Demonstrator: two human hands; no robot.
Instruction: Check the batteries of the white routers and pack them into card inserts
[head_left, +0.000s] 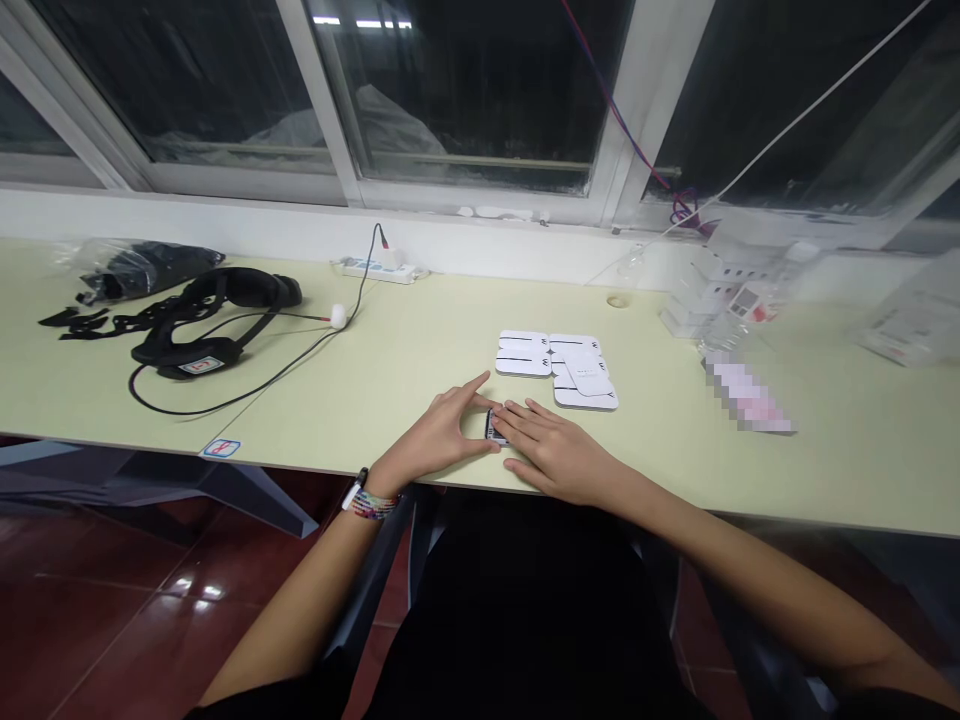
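Observation:
A small piece with a black-and-white pattern, perhaps a card or a stack of cards, lies on the table near its front edge, mostly covered. My left hand curves around its left end, thumb at the near side and a finger at the far side, with the index finger lifted away. Over the top of the piece lies my right hand, its fingers stretched out flat. Just beyond my hands are white cards with black lines and letters, in two groups. One plain white card rests across the right group.
At left on the pale table sit a black headset with a cable and a plastic-wrapped bundle. A power strip is by the wall. Plastic bottles, a white box and a tape roll stand right.

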